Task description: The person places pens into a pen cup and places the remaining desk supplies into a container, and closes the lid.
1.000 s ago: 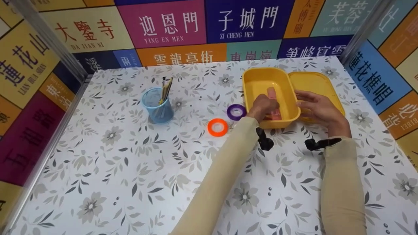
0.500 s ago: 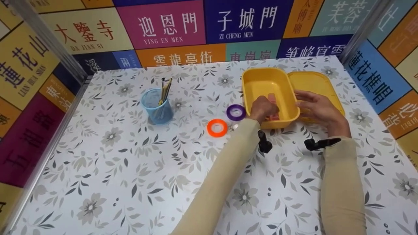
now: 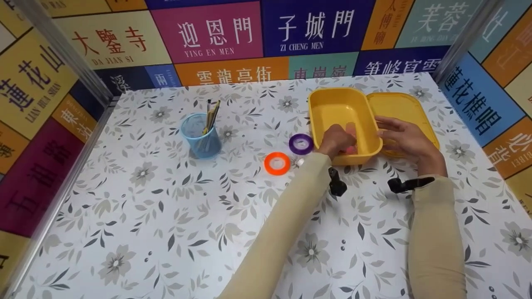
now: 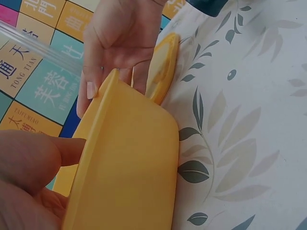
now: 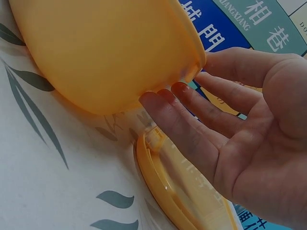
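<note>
In the head view, my left hand (image 3: 337,139) reaches into a yellow plastic box (image 3: 314,107) near its front left corner. Its fingers are bent around a slim pink object (image 3: 351,129), which lies in the box and is mostly covered by the hand; its kind cannot be told. In the left wrist view, the box wall hides the left fingertips. My right hand (image 3: 409,139) rests with extended fingers against the outside of the box's right wall. The right wrist view shows these fingertips (image 5: 180,88) touching the wall near the rim. A yellow lid (image 3: 399,107) lies beside the box, partly beneath the right hand.
A purple tape roll (image 3: 301,143) and an orange tape roll (image 3: 277,163) lie left of the box. A small white item (image 3: 301,162) peeks out beside the left sleeve. Farther left stands a blue mesh pen cup (image 3: 203,139) with several brushes or pens. Printed panels wall the table.
The left hand and the pink object have shifted slightly within the box, and less of the object shows than a second ago. The right hand has stayed against the box.
</note>
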A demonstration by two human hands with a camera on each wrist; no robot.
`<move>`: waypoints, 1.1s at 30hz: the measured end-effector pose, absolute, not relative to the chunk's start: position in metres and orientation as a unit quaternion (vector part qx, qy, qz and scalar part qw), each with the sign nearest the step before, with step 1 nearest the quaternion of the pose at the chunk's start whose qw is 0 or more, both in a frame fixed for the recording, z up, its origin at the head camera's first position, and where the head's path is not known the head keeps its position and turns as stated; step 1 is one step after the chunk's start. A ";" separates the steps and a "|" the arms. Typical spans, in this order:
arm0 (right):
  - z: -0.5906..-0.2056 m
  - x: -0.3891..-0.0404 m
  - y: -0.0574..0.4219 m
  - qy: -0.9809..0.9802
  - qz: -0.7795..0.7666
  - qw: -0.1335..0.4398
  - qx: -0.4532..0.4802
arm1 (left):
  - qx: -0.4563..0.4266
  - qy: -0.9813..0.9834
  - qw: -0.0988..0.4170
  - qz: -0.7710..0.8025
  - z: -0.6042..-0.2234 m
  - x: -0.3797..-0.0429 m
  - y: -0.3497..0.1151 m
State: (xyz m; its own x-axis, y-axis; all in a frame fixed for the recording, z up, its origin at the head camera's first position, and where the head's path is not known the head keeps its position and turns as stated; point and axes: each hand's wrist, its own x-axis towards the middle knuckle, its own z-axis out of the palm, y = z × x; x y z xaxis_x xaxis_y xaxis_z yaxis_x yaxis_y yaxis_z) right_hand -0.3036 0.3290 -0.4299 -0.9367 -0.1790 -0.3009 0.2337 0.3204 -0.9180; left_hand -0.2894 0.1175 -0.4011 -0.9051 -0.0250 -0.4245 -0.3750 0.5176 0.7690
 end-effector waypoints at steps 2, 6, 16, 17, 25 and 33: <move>-0.430 -0.304 0.329 0.795 -0.578 0.181 0.024 | -0.125 0.846 0.192 0.482 -0.400 -0.288 0.118; -0.430 -0.305 0.328 0.798 -0.573 0.185 0.029 | -0.129 0.835 0.212 0.492 -0.397 -0.289 0.117; -0.427 -0.304 0.328 0.792 -0.576 0.197 0.043 | -0.085 0.758 0.222 0.608 -0.372 -0.285 0.095; -0.427 -0.304 0.328 0.791 -0.578 0.197 0.044 | -0.085 0.752 0.218 0.617 -0.369 -0.283 0.092; -0.429 -0.304 0.329 0.785 -0.587 0.194 0.040 | -0.029 0.730 0.202 0.652 -0.358 -0.269 0.069; -0.430 -0.303 0.329 0.776 -0.601 0.188 0.036 | 0.031 0.734 0.231 0.638 -0.370 -0.264 0.042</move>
